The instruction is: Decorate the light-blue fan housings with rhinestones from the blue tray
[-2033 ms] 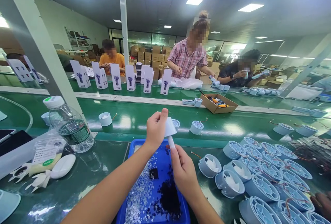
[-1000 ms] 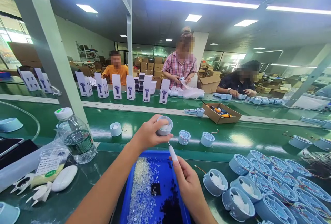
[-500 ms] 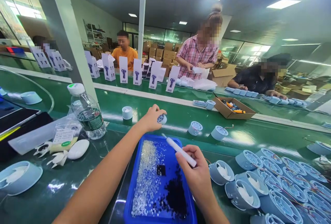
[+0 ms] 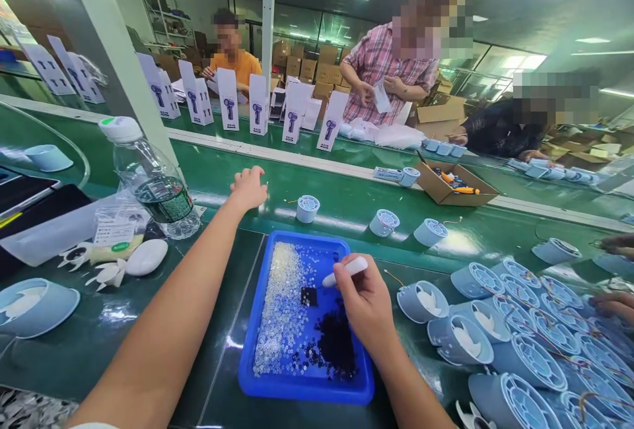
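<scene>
In the head view, the person's right hand [image 4: 366,300] is above the right part of a blue tray [image 4: 307,392], its fingers closed around a white pen-shaped tool [image 4: 351,270]. The tool slants, its tip pointing left and down over the tray near a small black square [image 4: 309,296]; whether the tip touches anything cannot be told. Clear little rings [image 4: 280,303] cover the left part of the tray, and a heap of black rings [image 4: 335,346] lies at its lower right. The left hand [image 4: 249,189] is stretched out over the green conveyor belt [image 4: 341,195] beyond the tray, fingers spread and bent; whether they grip something is hidden from here. To its right, well apart from one another, three light-blue round housings [image 4: 308,208] stand on the belt. A cardboard box [image 4: 458,193] of tools is farther right, with a light-blue handheld fan [image 4: 393,175] just beside it. On the dark green desk [image 4: 230,297], right of the right hand, more housings with thin wires [image 4: 528,356] crowd together, some holding white fan blades [image 4: 465,343], with another person's hand [image 4: 617,303] at the far edge. Left of the left forearm are a water bottle [image 4: 166,195], a white oval case [image 4: 147,257] and a larger blue housing [image 4: 54,313]. Across the belt, upright printed white boxes [image 4: 292,112] form a row before three co-workers [image 4: 391,66].
</scene>
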A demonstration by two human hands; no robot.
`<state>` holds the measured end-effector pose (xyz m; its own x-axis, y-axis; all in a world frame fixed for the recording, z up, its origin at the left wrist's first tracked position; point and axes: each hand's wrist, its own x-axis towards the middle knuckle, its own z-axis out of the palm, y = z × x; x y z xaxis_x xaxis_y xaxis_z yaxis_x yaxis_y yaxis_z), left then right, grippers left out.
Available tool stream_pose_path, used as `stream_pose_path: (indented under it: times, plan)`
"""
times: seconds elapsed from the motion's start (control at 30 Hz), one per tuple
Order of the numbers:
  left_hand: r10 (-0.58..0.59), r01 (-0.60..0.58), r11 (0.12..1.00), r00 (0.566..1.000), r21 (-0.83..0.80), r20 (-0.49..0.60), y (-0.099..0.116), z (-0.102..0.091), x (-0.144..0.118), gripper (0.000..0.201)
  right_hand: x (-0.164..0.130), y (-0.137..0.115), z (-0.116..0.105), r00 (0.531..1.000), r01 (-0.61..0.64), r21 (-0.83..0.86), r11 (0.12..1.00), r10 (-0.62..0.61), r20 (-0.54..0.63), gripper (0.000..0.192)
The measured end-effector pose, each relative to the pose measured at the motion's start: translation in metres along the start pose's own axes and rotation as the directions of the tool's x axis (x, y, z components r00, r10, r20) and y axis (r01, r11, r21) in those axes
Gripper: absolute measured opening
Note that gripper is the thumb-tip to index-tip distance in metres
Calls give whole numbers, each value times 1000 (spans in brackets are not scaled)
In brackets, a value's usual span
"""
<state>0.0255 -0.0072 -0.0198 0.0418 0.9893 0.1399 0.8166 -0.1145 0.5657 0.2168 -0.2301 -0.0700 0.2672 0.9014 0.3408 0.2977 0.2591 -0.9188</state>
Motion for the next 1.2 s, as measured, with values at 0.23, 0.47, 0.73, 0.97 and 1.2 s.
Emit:
stream_pose_path:
  times: [0.23,0.47,0.73,0.97,1.2]
  plan:
    - [-17,10,998,994,68,107,-19,8,0,41,1,1,1,998,-58,24,998,57,31,17]
    - [33,-34,999,993,2,116,-21,7,2,44,1,1,1,997,-62,16,998,61,41,18]
    - [120,-111,987,990,-116,68,-6,0,0,41,1,2,2,999,-39,-62,997,40,4,18]
    - [72,-70,864,997,-499,-15,19,-8,-13,58,-1,0,-1,999,36,-196,980,-38,-6,16]
    - [111,99,267,985,-958,133,43,-13,-19,29,-3,1,0,1000,23,-168,986,-23,1,20]
